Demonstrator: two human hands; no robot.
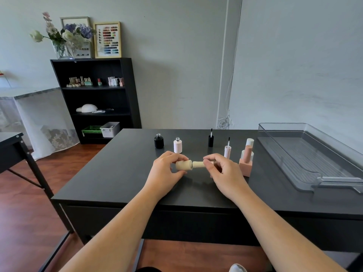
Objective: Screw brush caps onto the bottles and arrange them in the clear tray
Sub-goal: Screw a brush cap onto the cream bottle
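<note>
My left hand (166, 170) grips a cream bottle (184, 165), held sideways above the black table (121, 173). My right hand (222, 171) pinches its ribbed cream brush cap (198, 164), which sits at the bottle's neck. Behind stand an open black bottle (159, 141) and an open pale pink bottle (177, 145). A black brush cap (211, 139) and a pale pink brush cap (227, 150) stand brush-up. A capped peach square bottle (246, 161) and a white capped bottle (249, 143) stand to the right. The clear tray (294, 154) lies at the right with nothing in it.
A black shelf unit (96, 95) with small bottles and bins stands against the far wall at left. A second dark table (11, 146) juts in at the left edge. Wooden floor lies below.
</note>
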